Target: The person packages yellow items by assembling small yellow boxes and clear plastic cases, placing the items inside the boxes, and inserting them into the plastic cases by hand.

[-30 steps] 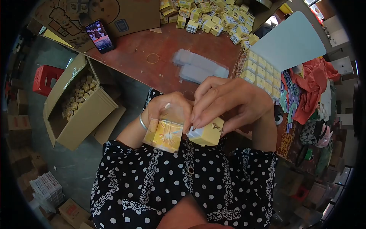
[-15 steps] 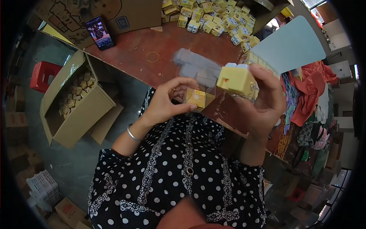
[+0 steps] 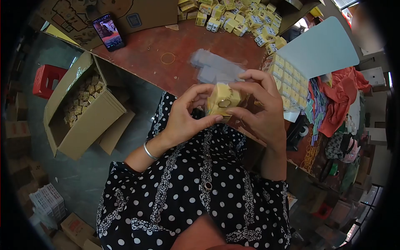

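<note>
- Head view: left hand and right hand hold a yellow block between narrowly spaced fingers, before the patterned top.
- Uneven finger pressure could tilt or drop it.
- Beyond: clear plastic pieces lie on the red table; farther, heaped blocks.

One bare left hand and one bare right hand are surrounding one yellow box-shaped block. One silver metal bangle, one black rectangular phone, one white plastic lattice basket and one pale-blue flat board are showing. Small yellow blocks are lying piled, too many to count.
</note>
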Demonstrator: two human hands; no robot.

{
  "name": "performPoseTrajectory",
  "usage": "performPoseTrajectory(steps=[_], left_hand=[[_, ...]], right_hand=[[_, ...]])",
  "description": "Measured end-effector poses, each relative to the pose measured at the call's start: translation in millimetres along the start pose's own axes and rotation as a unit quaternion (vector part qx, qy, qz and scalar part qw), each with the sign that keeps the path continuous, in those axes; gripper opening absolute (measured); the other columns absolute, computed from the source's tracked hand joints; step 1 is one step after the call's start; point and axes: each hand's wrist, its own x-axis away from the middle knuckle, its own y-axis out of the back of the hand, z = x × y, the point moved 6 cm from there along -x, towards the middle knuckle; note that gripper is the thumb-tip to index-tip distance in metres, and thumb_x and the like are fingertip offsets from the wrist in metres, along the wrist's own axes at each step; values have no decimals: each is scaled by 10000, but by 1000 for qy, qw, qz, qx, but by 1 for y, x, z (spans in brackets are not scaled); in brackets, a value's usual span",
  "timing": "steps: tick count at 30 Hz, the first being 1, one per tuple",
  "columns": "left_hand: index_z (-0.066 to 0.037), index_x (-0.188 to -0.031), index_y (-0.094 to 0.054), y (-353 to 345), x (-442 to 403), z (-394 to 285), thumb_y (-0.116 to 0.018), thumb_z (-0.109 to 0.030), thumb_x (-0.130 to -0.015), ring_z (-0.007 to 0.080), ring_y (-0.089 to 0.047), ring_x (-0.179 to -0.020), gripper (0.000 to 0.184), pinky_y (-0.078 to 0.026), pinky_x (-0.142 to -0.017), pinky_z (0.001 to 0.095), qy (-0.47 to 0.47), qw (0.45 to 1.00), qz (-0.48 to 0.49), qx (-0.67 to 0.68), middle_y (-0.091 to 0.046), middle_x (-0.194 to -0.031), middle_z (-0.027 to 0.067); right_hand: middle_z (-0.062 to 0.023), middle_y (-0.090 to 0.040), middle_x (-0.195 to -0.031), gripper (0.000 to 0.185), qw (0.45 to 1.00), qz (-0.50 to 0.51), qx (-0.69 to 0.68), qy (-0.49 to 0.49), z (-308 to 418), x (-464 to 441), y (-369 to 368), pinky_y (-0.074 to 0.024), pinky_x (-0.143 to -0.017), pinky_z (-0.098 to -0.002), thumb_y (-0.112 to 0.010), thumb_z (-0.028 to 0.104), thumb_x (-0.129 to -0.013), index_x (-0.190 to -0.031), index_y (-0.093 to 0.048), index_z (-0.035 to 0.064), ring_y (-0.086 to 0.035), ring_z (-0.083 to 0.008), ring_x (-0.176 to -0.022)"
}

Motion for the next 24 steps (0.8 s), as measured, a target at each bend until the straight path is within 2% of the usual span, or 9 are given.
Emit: performPoseTrajectory(steps=[2, 6, 8, 9, 13, 18, 21, 23, 24], left_hand=[[-20, -1385, -498, 1, 1, 0, -832, -23, -797, 171, -622, -1147, 676, -503, -994, 303, -2, 1000, -3, 20, -583, -1280, 93], [-37, -1471, -411, 2, 10, -2, -805, 4, -817, 195, -608, -1168, 764, -509, -1019, 336, -15, 999, -17, 36, -585, -1284, 118], [-45, -1500, -381, 0, 16, 1, -798, 7, -824, 202, -601, -1178, 797, -516, -1014, 342, -16, 999, -13, 46, -584, -1285, 120], [-50, -1504, -387, -3, 19, 3, -793, 4, -829, 206, -595, -1185, 789, -527, -1003, 345, -11, 999, 14, 31, -572, -1284, 120], [-60, -1495, -426, -11, 41, 24, -782, -14, -844, 212, -598, -1182, 743, -555, -977, 340, 36, 996, 86, 12, -528, -1280, 115], [-25, -1330, -589, 0, 68, 47, -723, -98, -921, 204, -592, -1185, 436, -553, -981, 329, 107, 989, 104, -4, -467, -1341, 96], [-14, -1304, -594, 2, 71, 48, -701, -98, -941, 206, -599, -1174, 387, -536, -1010, 342, 98, 992, 81, 2, -471, -1351, 105], [-1, -1215, -634, -1, 67, 49, -682, -83, -954, 203, -606, -1156, 278, -528, -1014, 341, 62, 995, 82, -19, -508, -1325, 102], [0, -1165, -655, -1, 66, 52, -684, -69, -951, 198, -606, -1151, 227, -531, -1006, 336, 88, 992, 60, 73, -537, -1288, 99]], right_hand=[[-134, -596, -1297, 658, 996, -46, -36, -73, -5, 7, 3, -480, -980, -379, -888, 225, -722, -1295, -629, 33, -586, -248, -1140], [-148, -536, -1375, 734, 978, -92, -153, -109, -30, 47, -20, -468, -1032, -375, -847, 273, -817, -1409, -516, -7, -570, -246, -1209], [-158, -519, -1390, 755, 907, -86, -369, -184, -30, 69, -54, -460, -1058, -378, -778, 278, -903, -1477, -402, -38, -551, -252, -1256], [-124, -538, -1302, 639, 868, -112, -437, -209, -25, 78, -65, -506, -1011, -360, -753, 150, -895, -1442, -468, -17, -585, -227, -1207], [-128, -540, -1296, 605, 866, -150, -418, -231, -22, 110, -90, -518, -988, -347, -728, 91, -894, -1437, -480, -10, -596, -214, -1181], [-140, -560, -1271, 445, 886, -97, -398, -219, -19, 147, -121, -561, -869, -300, -729, 37, -877, -1286, -567, -31, -632, -203, -1118], [-162, -566, -1282, 362, 914, -89, -341, -203, -18, 150, -120, -572, -834, -295, -731, 30, -877, -1202, -585, -34, -646, -210, -1112], [-173, -572, -1282, 347, 905, -103, -356, -209, -17, 150, -119, -564, -869, -304, -736, 34, -876, -1183, -589, -29, -641, -218, -1133], [-184, -579, -1283, 332, 897, -117, -369, -215, -17, 150, -119, -557, -903, -314, -741, 38, -875, -1165, -593, -25, -636, -227, -1155]])
